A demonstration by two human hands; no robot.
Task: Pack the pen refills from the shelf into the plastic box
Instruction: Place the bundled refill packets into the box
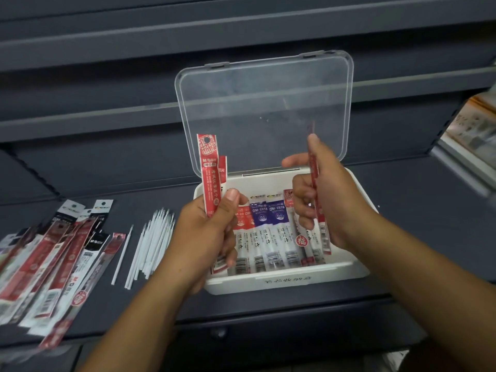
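A white plastic box [290, 280] stands on the dark shelf with its clear lid [265, 108] propped upright behind it. Several packed pen refills [271, 237] in red, purple and white sleeves lie side by side inside. My left hand [206, 234] is over the box's left end, shut on two upright red refill packs [210, 173]. Over the right end, my right hand [322, 202] grips one thin red refill pack [314, 167], edge-on and nearly vertical.
A fanned pile of red, black and white refill packs [61, 259] lies on the shelf at the left. Loose white refills [150, 242] lie between that pile and the box. Higher dark shelf boards [134, 38] run behind. Printed goods [472, 130] sit at the right edge.
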